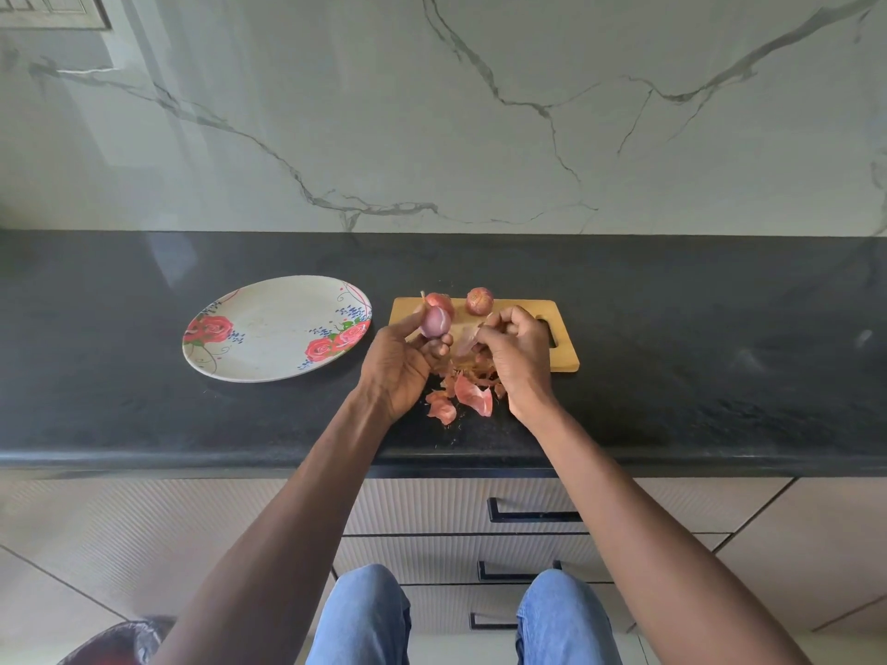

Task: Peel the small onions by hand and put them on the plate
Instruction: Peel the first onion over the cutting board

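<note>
My left hand (401,360) grips the small glossy purple peeled onion (436,323) between thumb and fingertips, raised above the near left corner of the pale wooden chopping board with a cut-out handle (559,357). My right hand (516,350) pinches a thin translucent strip of pink skin (468,339) just beside that onion. Two small reddish unpeeled onions rest at the board's far edge: one (439,300) directly behind the held onion, the other (479,300) to its right. Loose pink peel scraps (468,400) lie on the black speckled stone tabletop (696,391) at the board's near edge.

Judgement: the peeled onion is light, firm and slick; it should be held across its middle, not by its tapered ends, or it may squirt free. The skin is papery and tears easily.

The round white plate with red rose print (269,362) sits to the left, just beside the board, with nothing on it. Behind is a grey-veined marble wall (480,112); below, ribbed drawers with black handles (533,513).
</note>
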